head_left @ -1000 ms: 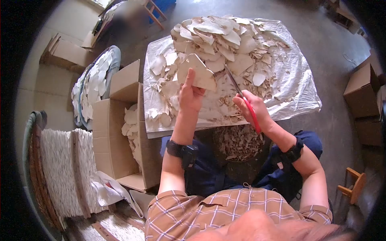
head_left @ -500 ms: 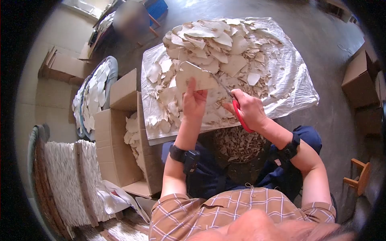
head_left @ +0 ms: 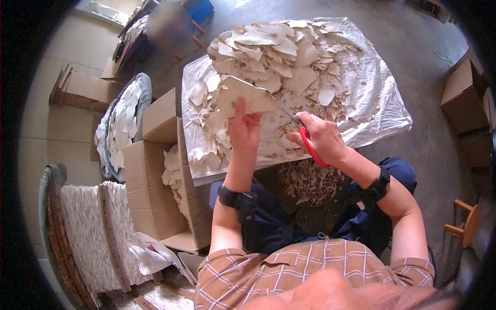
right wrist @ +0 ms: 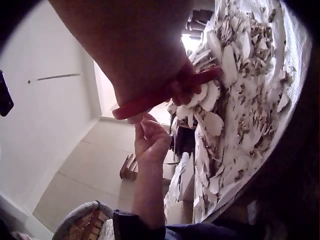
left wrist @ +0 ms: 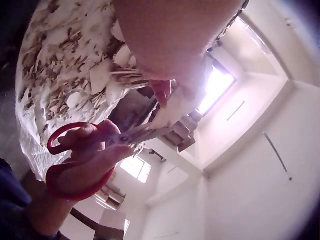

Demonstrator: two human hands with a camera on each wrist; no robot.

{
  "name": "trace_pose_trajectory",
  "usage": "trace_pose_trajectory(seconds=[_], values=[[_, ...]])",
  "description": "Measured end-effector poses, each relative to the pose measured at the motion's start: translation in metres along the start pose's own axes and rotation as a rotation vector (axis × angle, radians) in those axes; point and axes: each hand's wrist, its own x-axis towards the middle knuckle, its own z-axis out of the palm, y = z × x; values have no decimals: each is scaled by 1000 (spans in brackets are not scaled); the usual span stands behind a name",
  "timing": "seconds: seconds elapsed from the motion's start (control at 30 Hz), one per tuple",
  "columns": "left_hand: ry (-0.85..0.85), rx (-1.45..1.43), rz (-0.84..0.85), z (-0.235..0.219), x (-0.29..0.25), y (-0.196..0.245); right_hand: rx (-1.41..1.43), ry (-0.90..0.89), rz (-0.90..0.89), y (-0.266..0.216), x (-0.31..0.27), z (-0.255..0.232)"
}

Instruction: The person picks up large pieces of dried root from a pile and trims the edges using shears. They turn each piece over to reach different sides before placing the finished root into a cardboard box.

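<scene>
In the head view my left hand (head_left: pixel 244 128) pinches a flat, cream-coloured sheet-like piece (head_left: pixel 240 98) with a rough edge, thumb on top. My right hand (head_left: pixel 323 138) grips red-handled scissors (head_left: pixel 310 150), whose blades reach the right edge of that piece. The left wrist view shows the fingers through the red loops of the scissors (left wrist: pixel 75 186) and the blades meeting the pale piece (left wrist: pixel 172 107). Below the hands lies a white-covered table (head_left: pixel 380 121) with a heap of similar flat pieces (head_left: pixel 258 49) and scattered scraps.
A tub of trimmings (head_left: pixel 310 183) sits between the knees. An open cardboard box (head_left: pixel 144 191) with pale pieces stands at the left, near a bundle of stacked sheets (head_left: pixel 85 232). More boxes (head_left: pixel 462 98) and a small wooden stool (head_left: pixel 462 227) are at the right.
Both hands have drawn closer together since a second ago. The scissors have moved left, from beside the held piece to its edge, and the piece has tilted and shifted slightly left.
</scene>
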Motion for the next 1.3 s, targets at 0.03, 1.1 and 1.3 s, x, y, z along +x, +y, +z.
trace_pose_trajectory(seconds=[0.03, 1.1, 1.3], values=[[1, 1, -1, 0, 0, -2, 1, 0, 1, -1, -1, 1], [-180, 465, 62, 12, -10, -5, 545, -46, 515, 10, 21, -16], [-69, 467, -73, 15, -14, 2, -492, -33, 242, 62, 17, -14]])
